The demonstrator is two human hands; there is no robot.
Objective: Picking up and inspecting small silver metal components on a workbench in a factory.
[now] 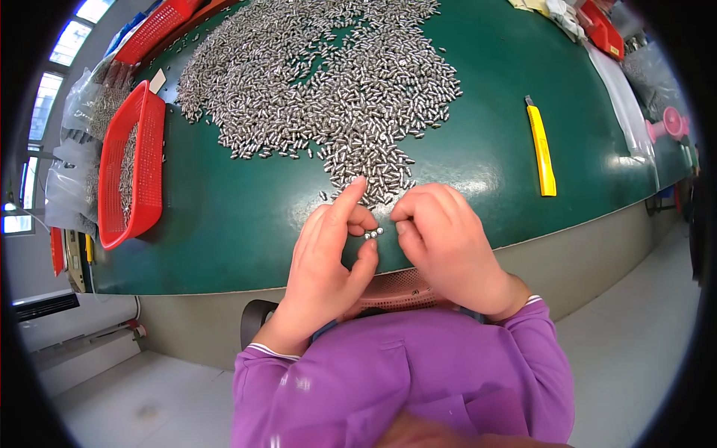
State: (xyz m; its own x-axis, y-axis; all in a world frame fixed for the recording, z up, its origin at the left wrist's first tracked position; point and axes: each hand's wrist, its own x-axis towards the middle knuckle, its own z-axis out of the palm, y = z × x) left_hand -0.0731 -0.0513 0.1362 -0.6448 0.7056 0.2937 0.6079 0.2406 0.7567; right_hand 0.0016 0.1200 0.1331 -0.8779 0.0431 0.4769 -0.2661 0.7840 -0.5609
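A wide heap of small, shiny, bullet-shaped metal pieces (328,82) covers the far middle of the green table (478,172) and narrows toward my hands. Between the thumb and curled fingers of my left hand (321,250) sit a few of these metal pieces (373,234), with their round ends showing in a short row. Its index finger stretches forward to the near tip of the heap. Just to the right, my right hand (452,243) has thumb and index finger pinched together; whatever lies between them is hidden. Both hands are close together near the table's front edge.
At the left stands a red plastic basket (153,168) with more metal pieces inside, beside clear bags (75,175). A yellow utility knife (541,153) lies on the right. Below the table edge, between my forearms, is a pink perforated basket (396,291).
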